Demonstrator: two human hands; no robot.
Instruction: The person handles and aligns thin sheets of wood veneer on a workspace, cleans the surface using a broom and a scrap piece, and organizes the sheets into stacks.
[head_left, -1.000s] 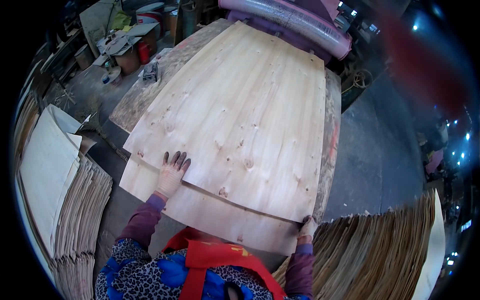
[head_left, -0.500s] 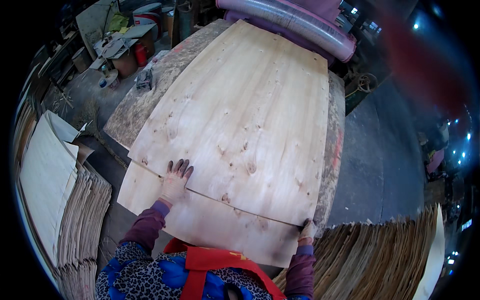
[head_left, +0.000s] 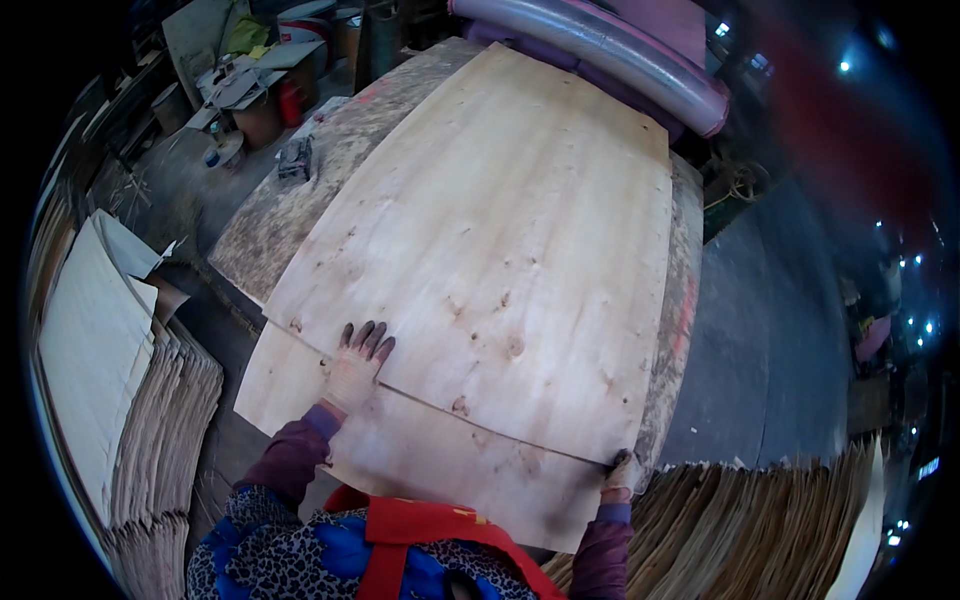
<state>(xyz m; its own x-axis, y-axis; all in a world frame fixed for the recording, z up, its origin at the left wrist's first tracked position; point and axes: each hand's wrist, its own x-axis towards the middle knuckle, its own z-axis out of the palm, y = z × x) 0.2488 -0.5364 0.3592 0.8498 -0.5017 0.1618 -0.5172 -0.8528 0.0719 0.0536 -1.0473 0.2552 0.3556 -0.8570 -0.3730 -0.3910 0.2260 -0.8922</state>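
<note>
Pale, knotty upper sheet [head_left: 500, 250] is lying flat on the mottled worktop [head_left: 275, 205], with a lower sheet [head_left: 455, 455] showing beneath its near edge and jutting toward me. I am resting my left hand [head_left: 353, 380] palm down where the two are overlapping; its fingers are lying straight and spread apart, pressing on the surface and grasping nothing. My right hand [head_left: 621, 478] is touching the near right corner of the upper sheet, fingers bent over it; whether they are pinching the edge I cannot tell. Risks I am noting: if one hand is pressing or pushing harder than the other, the upper sheet could be skewing across the lower one. The lower sheet seems to be overhanging the worktop, so leaning on that strip could be cracking it, perhaps at a knot. A hard tug at the corner could be splitting the grain. At the far end a film-wrapped roll [head_left: 600, 60] is lying close by, and a shove forward could be catching the edge there. Farther out, a left stack [head_left: 165, 430] and a right stack [head_left: 740, 530] of thin sheets are flanking me.
</note>
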